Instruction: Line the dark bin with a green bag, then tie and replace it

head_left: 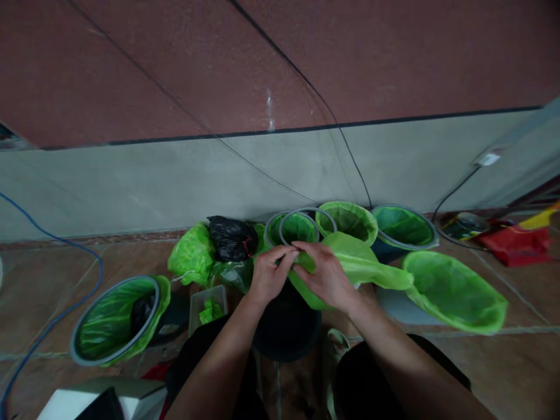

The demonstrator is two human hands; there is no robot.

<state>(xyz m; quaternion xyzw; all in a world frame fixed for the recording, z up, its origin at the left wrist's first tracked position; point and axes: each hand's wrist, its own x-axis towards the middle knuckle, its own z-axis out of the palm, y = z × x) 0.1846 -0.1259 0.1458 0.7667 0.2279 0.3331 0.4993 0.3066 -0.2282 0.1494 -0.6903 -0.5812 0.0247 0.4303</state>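
Bare forearms (236,337) run to the grip at frame centre: left hand (272,273) and right hand (324,275) pinch a thin green bag (352,254) above a black bin (286,326). Uneven tugging could tear it. Lined bins (400,226) stand at right.

3 bins (374,226) line the wall (271,166) behind the held bag (350,256). Left of them, bags (191,255) lie behind a tub (196,306) apparently containing plastic (211,312).
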